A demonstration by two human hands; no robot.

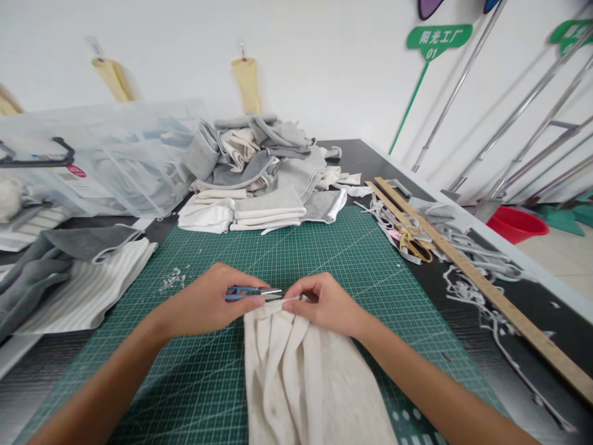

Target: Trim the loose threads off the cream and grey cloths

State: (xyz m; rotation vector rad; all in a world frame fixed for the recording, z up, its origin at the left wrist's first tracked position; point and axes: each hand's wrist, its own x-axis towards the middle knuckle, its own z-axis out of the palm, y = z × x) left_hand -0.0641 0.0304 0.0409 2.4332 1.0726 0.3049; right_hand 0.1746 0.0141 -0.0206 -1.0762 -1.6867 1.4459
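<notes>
My left hand (208,303) grips the small blue snips (250,292). My right hand (324,303) pinches the top edge of the cream cloth (301,377), just beside the snip tips.

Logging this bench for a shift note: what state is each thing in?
Thread snips: gripped in left hand, blades at the cloth edge.
Cream cloth: pleated, top edge pinched by right hand.
Folded cloth pile: stacked, untidy.
Gold scissors: lying among trimmings.
Wooden ruler: flat.
</notes>
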